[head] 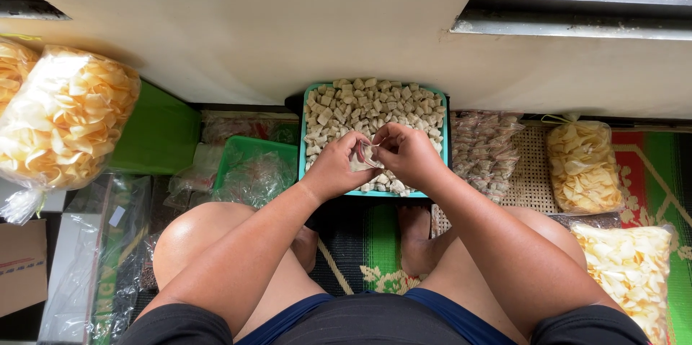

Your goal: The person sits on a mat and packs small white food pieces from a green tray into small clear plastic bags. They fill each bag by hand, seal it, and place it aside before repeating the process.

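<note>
Both knees frame the left hand (337, 170) and right hand (411, 153), whose fingers are pinched together on a small clear bag (362, 157) over the teal tray (303, 129) of crackers. Judged light, thin, slippery and crushable; grip it at the neck.

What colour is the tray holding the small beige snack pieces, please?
The tray is teal, seen best in the head view.

Soft, even daylight fills the sharp, bright view, with pale glare on the clear plastic bags of yellow crackers (66, 118). Gentle shadows lie beneath the cream wall ledge (288, 20), and straight lines bow slightly toward the edges.
</note>
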